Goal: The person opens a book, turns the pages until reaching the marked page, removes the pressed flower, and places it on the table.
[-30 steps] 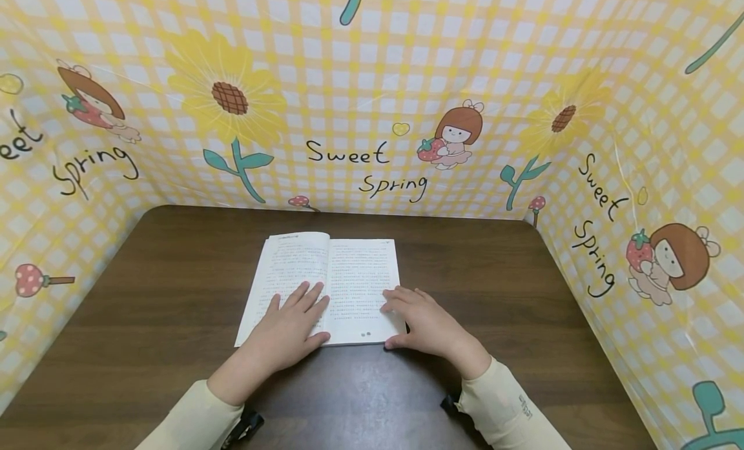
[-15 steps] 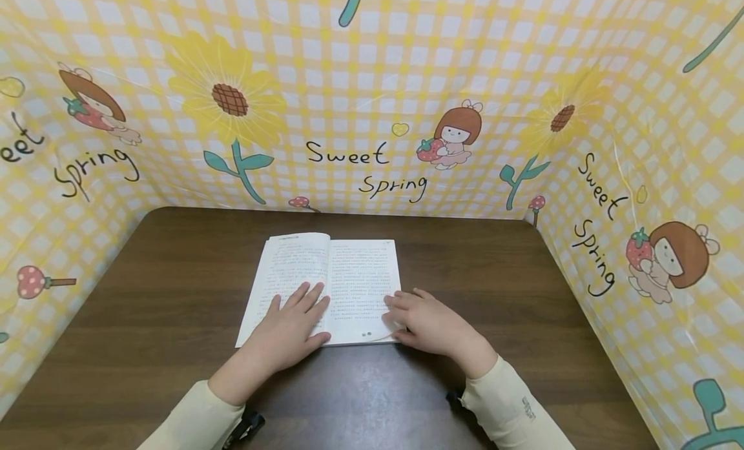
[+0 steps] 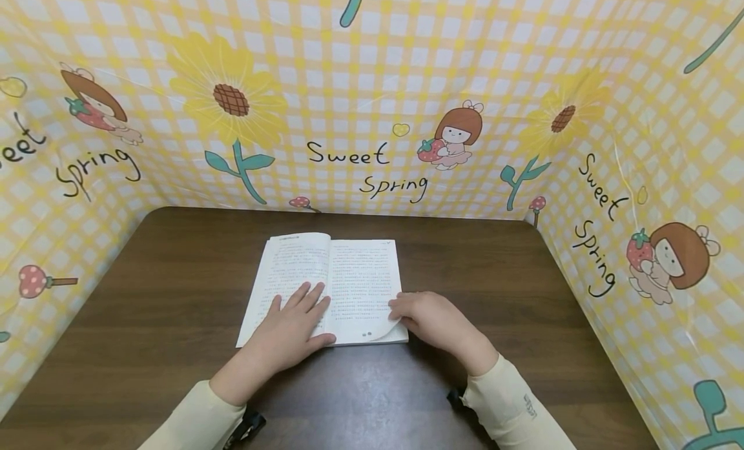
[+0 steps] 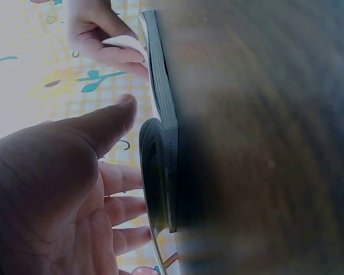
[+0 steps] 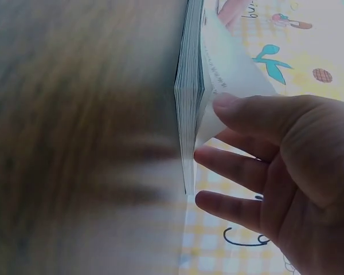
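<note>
An open book (image 3: 360,276) with printed pages lies on the brown table. My left hand (image 3: 290,330) rests spread over the lower part of its left page, thumb near the bottom edge by the spine. At the right page's lower corner, my right hand (image 3: 436,321) pinches a page (image 5: 232,63) between thumb and forefinger. That corner is lifted and curls away from the pages below, as the right wrist view shows. In the left wrist view the left fingers (image 4: 126,209) touch the left side, whose pages bow up from the table.
The wood-grained table (image 3: 145,308) extends on every side of the book. A yellow checked cloth (image 3: 349,82) with printed flowers and figures stands as a wall at the back and both sides. A black strap (image 3: 247,427) is at the left sleeve.
My right hand has drawn its fingers together on the right page's lower corner and shifted slightly right. The corner has come up into a curl. The left hand stays almost in place.
</note>
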Available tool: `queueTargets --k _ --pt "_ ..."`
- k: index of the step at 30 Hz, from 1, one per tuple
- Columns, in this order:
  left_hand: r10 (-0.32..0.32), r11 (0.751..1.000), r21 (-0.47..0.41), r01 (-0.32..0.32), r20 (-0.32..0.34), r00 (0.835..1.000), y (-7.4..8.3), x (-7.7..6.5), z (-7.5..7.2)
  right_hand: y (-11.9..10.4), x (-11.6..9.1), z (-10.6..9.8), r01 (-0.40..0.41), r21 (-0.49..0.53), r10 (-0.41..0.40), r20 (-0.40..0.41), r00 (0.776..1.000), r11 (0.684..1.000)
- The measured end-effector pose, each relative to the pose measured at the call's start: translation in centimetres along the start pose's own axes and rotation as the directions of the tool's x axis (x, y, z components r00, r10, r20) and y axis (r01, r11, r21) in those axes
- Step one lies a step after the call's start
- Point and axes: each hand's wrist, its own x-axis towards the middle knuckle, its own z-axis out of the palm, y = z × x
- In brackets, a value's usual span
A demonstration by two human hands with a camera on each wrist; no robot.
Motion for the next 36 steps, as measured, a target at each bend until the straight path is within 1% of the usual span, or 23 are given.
queueTargets --k 4,8,11,16,21,24,29,33,36 --pt "-0.005 1.000 -0.001 0.005 0.004 1.000 0.2 0.0 -0.1 0.0 0.0 0.0 -0.060 0.032 0.061 -0.015 0.998 0.998" --pt "-0.010 1.000 0.003 0.010 0.000 1.000 0.3 0.0 -0.2 0.0 0.0 0.2 -0.077 0.030 0.078 -0.028 0.997 0.997" --pt "-0.013 1.000 0.006 0.013 -0.005 1.000 0.4 0.0 -0.1 0.0 0.1 0.3 -0.093 0.048 0.095 -0.039 0.995 0.994" --pt "-0.020 1.000 0.022 0.020 -0.024 1.000 0.6 0.1 0.0 -0.1 0.1 0.3 -0.143 0.090 0.149 -0.064 0.987 0.986" --pt "-0.037 0.998 0.041 0.039 -0.043 0.998 0.9 0.2 0.1 -0.2 0.4 0.3 -0.186 0.089 0.194 -0.094 0.976 0.979" --pt "-0.044 0.998 0.045 0.047 -0.059 0.997 1.1 0.2 0.1 -0.2 0.4 0.3 -0.207 0.103 0.218 -0.117 0.969 0.973" --pt "-0.059 0.997 0.038 0.062 -0.075 0.995 1.3 0.3 0.1 -0.4 0.5 0.3 -0.255 0.143 0.276 -0.152 0.949 0.956" --pt "-0.072 0.997 0.033 0.074 -0.070 0.995 1.4 0.3 0.2 -0.5 0.6 0.3 -0.296 0.181 0.326 -0.167 0.930 0.938" --pt "-0.077 0.996 0.037 0.080 -0.065 0.995 1.4 0.4 0.3 -0.5 0.7 0.3 -0.321 0.232 0.365 -0.182 0.913 0.918"
